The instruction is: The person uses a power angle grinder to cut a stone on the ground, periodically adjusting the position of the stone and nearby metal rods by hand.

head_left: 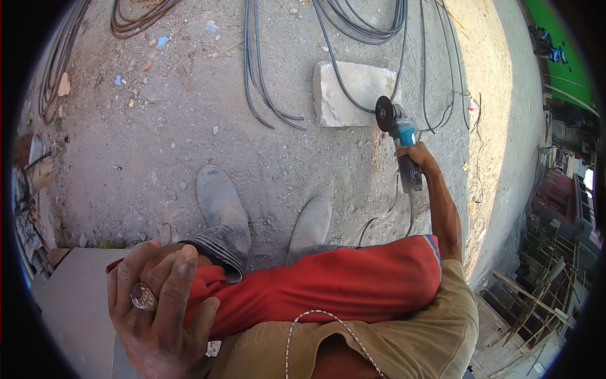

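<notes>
My right hand (416, 155) is wrapped round the body of a teal and black angle grinder (402, 134), with the arm stretched out to the right. The grinder's dark cutting disc (384, 114) is at the near right corner of a pale concrete block (333, 101); whether the two touch I cannot tell. A dark bent rod or cable (346, 92) lies across the block. From the grinder's rear a power cord (412, 211) trails down. Close to the camera at lower left, my left hand (163, 309) is raised with fingers apart, empty, a ring on one finger.
Several bent dark rods or cables (252, 69) hang into the far side, with a brown coil (136, 28) at far left. My dusty boots (221, 196) stand on gritty ground. A grey slab (76, 284) lies at lower left. Wooden poles (536, 297) are piled at right.
</notes>
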Available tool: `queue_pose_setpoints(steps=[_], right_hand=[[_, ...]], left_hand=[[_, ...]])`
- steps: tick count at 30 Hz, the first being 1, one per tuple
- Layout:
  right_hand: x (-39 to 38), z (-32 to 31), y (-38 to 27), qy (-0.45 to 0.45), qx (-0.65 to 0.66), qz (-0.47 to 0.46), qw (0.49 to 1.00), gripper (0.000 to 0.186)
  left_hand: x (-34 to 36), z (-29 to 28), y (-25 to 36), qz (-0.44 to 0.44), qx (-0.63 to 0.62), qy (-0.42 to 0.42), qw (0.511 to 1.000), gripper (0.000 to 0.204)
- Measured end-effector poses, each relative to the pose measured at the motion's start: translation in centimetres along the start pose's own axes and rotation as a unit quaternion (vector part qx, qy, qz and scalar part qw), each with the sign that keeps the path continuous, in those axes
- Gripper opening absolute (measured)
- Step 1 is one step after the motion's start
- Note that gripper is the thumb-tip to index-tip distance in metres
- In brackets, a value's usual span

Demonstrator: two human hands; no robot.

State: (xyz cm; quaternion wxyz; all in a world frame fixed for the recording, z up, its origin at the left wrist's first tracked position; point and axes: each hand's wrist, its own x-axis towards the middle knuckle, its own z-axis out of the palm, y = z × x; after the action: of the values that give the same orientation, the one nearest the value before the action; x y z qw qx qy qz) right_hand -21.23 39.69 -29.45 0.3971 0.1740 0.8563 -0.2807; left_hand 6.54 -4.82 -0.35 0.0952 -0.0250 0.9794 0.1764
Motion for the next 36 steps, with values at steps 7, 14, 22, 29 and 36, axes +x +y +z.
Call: queue_pose_setpoints(steps=[7, 14, 22, 29, 36], right_hand=[[1.3, 0.1, -1.2, 0.009, 0.002, -0.006, 1.0, 0.028], [1.8, 0.4, 0.6, 0.003, 0.025, 0.0, 1.0, 0.028], [0.1, 0.1, 1.0, -0.007, 0.009, 0.004, 1.0, 0.029], [-0.1, 0.8, 0.6, 0.0, -0.008, 0.011, 1.0, 0.03], [1.4, -0.2, 0.3, -0.008, 0.027, -0.023, 0.999, 0.03]], left_hand=[[-0.2, 0.0, -0.4, -0.008, -0.001, -0.017, 1.0, 0.067], [-0.5, -0.2, -0.5, -0.01, -0.012, -0.01, 1.0, 0.067], [-0.1, -0.2, 0.0, -0.004, -0.001, -0.001, 1.0, 0.068], [-0.4, -0.6, 0.5, -0.035, 0.011, -0.017, 0.999, 0.07], [0.0, 0.1, 0.6, -0.013, 0.022, 0.003, 1.0, 0.072]])
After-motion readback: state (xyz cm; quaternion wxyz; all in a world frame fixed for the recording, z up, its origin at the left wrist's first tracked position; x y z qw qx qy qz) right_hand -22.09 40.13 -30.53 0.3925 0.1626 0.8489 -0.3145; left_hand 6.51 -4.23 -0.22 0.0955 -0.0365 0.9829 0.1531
